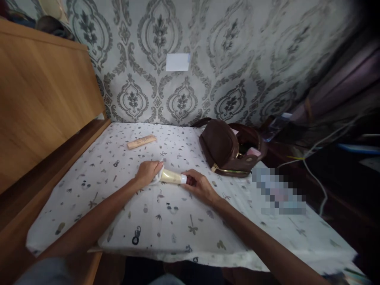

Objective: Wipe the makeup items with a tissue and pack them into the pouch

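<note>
We grasp the cream tube [171, 177]: left hand [147, 172] pinches its end, right hand [198, 185] grips the cap.

Pixelated patch [278, 191] beside brown bag [227, 148]

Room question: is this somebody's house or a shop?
Probably a room in a home: patterned wallpaper, a table under a printed cloth, and a brown handbag. Both hands hold a cream tube.

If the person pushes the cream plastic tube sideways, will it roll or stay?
The cream plastic tube lies on its side with a round cap end, so it may roll slightly. Its flattened end under the left hand probably stops it. It looks soft and light.
</note>
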Action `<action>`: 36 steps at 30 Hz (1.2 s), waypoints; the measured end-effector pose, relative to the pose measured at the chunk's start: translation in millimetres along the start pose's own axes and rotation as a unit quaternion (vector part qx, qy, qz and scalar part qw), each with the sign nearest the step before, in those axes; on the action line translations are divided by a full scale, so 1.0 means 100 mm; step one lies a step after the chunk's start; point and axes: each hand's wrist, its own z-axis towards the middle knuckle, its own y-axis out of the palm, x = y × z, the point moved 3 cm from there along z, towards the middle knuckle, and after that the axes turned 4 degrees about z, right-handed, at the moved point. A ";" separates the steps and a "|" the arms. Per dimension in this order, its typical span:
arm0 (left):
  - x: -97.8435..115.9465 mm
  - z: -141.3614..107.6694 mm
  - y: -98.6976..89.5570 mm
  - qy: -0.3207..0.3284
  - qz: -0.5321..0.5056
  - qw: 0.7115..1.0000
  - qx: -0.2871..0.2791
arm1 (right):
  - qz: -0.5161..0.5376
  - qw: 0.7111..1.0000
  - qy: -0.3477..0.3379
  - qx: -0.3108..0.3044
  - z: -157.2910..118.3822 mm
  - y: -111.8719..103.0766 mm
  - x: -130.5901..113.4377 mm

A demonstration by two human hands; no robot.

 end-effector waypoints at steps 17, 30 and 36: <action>0.62 0.05 0.04 0.172 0.128 0.973 0.088 | -0.037 0.997 0.010 0.069 0.04 0.06 0.00; 0.21 -0.45 0.03 0.053 0.050 0.997 0.008 | 0.023 0.998 0.000 0.053 0.02 0.04 0.06; 0.03 -0.49 -0.10 0.005 -0.017 0.994 0.107 | 0.002 0.998 -0.032 0.053 0.02 0.04 0.04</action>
